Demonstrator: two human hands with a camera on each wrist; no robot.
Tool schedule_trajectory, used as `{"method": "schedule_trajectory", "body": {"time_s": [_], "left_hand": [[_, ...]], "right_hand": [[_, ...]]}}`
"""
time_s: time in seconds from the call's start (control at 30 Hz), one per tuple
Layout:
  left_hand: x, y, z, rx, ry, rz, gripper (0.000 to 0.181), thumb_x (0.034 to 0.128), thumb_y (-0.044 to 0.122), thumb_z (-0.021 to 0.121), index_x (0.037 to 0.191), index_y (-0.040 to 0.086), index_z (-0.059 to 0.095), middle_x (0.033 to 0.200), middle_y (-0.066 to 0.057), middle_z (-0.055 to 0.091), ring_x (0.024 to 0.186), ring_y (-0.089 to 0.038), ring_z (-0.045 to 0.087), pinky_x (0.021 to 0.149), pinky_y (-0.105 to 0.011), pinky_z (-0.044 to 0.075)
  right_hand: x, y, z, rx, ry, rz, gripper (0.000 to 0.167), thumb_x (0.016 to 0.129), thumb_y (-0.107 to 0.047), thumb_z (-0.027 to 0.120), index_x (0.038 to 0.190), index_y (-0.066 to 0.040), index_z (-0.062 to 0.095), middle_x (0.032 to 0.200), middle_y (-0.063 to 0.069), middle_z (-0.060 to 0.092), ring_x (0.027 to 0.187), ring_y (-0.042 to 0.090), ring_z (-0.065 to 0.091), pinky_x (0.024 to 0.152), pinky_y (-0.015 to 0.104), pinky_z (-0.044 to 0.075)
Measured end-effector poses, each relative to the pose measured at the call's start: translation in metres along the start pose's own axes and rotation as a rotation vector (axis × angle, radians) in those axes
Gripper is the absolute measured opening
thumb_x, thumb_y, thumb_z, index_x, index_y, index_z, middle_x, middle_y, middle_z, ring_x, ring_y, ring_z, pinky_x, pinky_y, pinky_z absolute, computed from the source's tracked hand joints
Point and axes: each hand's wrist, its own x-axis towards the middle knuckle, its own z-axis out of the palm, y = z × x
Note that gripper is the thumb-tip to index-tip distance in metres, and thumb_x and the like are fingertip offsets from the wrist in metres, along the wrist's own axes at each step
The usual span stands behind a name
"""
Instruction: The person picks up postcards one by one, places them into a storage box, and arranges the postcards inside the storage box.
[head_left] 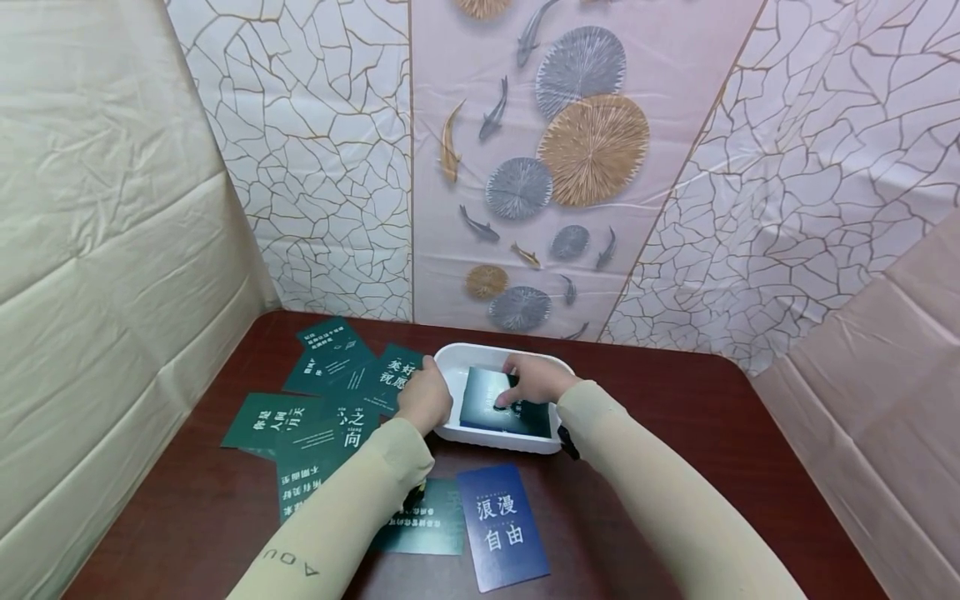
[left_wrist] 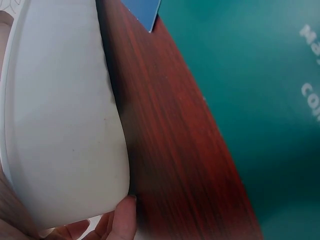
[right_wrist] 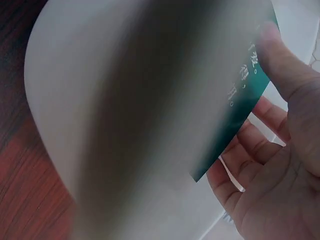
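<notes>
A white oval tray (head_left: 555, 442) stands near the back of the dark red table, with dark green cards (head_left: 480, 400) inside it. The left hand (head_left: 425, 397) grips the tray's left end; in the left wrist view its fingertips (left_wrist: 127, 205) curl under the white wall (left_wrist: 65, 125). Reaching into the tray, the right hand (head_left: 538, 379) pinches a green card, thumb on top and fingers beneath. The right wrist view shows this card (right_wrist: 245, 95) held at its edge by the hand (right_wrist: 280, 135), partly covered by a blurred shape.
Several green cards (head_left: 307, 446) overlap on the table left of the tray. Another green card (head_left: 427, 533) lies in front, partly under the left sleeve, beside a blue card (head_left: 506, 562). Patterned cloth (head_left: 330, 167) hangs behind the table, with pale cloth (head_left: 112, 250) at the left.
</notes>
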Motion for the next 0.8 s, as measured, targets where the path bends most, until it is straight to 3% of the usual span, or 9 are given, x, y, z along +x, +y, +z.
{"method": "schedule_trajectory", "body": {"time_s": [0.17,0.3,0.57,0.8], "left_hand": [[0.0,-0.001,0.001,-0.007,0.001,0.002,0.07,0.0828,0.007,0.068,0.139,-0.003,0.028,0.1,-0.023,0.059,0.086,-0.035,0.063,0.072,-0.05,0.052],[0.001,-0.002,0.001,-0.007,0.011,0.013,0.071,0.0823,0.007,0.068,0.14,-0.004,0.027,0.098,-0.023,0.059,0.084,-0.035,0.063,0.07,-0.05,0.052],[0.0,-0.002,0.001,-0.01,0.016,0.022,0.072,0.0806,0.006,0.069,0.139,-0.003,0.028,0.095,-0.021,0.057,0.082,-0.033,0.062,0.068,-0.049,0.052],[0.0,-0.002,0.001,-0.006,0.018,0.016,0.071,0.0811,0.007,0.069,0.138,-0.003,0.029,0.098,-0.022,0.058,0.085,-0.034,0.062,0.069,-0.049,0.051]], "right_hand": [[0.0,-0.003,0.005,-0.041,0.008,-0.025,0.066,0.074,-0.043,0.083,0.125,-0.01,0.059,0.116,0.003,0.063,0.097,0.015,0.058,0.09,0.037,0.047],[0.001,-0.004,0.008,-0.044,-0.002,-0.019,0.064,0.076,-0.037,0.083,0.127,-0.008,0.057,0.12,0.006,0.06,0.105,0.017,0.056,0.095,0.039,0.044],[0.001,-0.005,0.011,-0.076,-0.034,-0.044,0.058,0.079,-0.034,0.081,0.126,-0.008,0.059,0.117,0.004,0.06,0.104,0.017,0.053,0.097,0.039,0.042],[-0.003,-0.005,0.012,-0.097,-0.049,-0.032,0.059,0.081,-0.035,0.08,0.129,-0.011,0.057,0.127,0.006,0.054,0.115,0.02,0.047,0.1,0.04,0.038]]}}
